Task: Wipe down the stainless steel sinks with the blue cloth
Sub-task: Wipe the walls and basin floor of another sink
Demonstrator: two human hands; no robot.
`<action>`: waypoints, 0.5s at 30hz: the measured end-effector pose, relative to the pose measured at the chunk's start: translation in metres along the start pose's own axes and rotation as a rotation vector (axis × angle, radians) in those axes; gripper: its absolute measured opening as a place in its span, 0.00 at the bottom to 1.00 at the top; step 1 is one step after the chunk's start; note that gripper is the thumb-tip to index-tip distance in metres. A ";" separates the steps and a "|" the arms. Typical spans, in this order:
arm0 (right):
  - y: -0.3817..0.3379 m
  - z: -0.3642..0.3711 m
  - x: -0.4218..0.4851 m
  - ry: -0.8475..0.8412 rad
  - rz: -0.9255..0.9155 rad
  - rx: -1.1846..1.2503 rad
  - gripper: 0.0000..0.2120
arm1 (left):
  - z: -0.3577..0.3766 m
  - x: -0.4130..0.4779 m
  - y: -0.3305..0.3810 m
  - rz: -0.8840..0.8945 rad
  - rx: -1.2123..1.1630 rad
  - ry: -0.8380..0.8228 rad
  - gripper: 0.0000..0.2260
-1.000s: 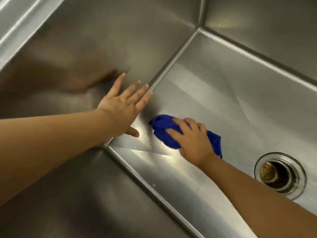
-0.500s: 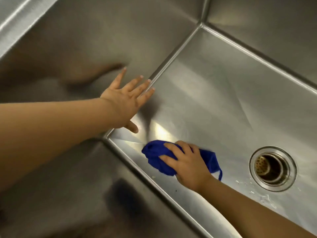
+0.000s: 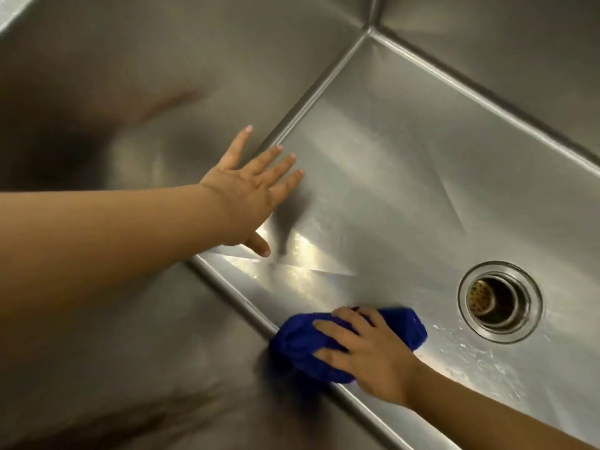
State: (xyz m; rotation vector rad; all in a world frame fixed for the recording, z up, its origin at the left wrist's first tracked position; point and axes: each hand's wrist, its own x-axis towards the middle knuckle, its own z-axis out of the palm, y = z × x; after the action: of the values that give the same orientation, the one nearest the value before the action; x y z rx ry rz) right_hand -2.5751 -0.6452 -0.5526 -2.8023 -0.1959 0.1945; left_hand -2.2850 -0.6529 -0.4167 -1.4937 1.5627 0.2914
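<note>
One sink [image 3: 406,190] fills the view: steel floor, walls rising on all sides, and seams meeting in a corner far ahead of both hands. Two bare hands are in it.

The left hand [image 3: 246,196] is stretched forward with its fingers straight and spread wide, holding nothing. Half a second ago it lay by the left wall; now its fingertips reach past the seam and over the floor, with a shadow under them. Whether it touches the steel I cannot tell.

The right hand [image 3: 367,349] grips the one blue cloth [image 3: 302,345], fingers curled over the bunched top and pressing it down. Hand and cloth have slid back toward the person since the earlier frame. The cloth now sits against the seam where the floor meets the near wall, its left end touching that edge, and it is well apart from the left hand.

One round drain [image 3: 500,302] lies to the right of the right hand, near the cloth's far end but not touching it, with a brass strainer [image 3: 480,295] inside. Water drops [image 3: 470,349] glint on the floor between that hand and the drain.
</note>
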 end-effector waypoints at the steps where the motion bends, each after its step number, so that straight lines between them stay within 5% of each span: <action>1: 0.010 -0.001 -0.001 0.003 -0.040 -0.024 0.36 | -0.002 0.000 0.002 0.005 -0.009 0.004 0.49; 3: 0.035 -0.009 0.015 0.070 0.003 -0.063 0.35 | -0.007 0.003 0.005 0.005 -0.021 0.020 0.49; 9: 0.066 -0.032 0.079 0.310 0.637 0.003 0.35 | -0.010 0.014 0.010 -0.025 -0.057 0.006 0.50; 15: -0.005 0.006 0.019 0.177 0.344 0.086 0.36 | -0.018 0.016 0.016 -0.016 -0.128 0.029 0.51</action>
State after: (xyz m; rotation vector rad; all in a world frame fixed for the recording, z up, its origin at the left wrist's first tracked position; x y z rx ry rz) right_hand -2.5576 -0.6354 -0.5589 -2.7285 0.3294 0.0316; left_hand -2.3042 -0.6722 -0.4248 -1.6146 1.5789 0.3683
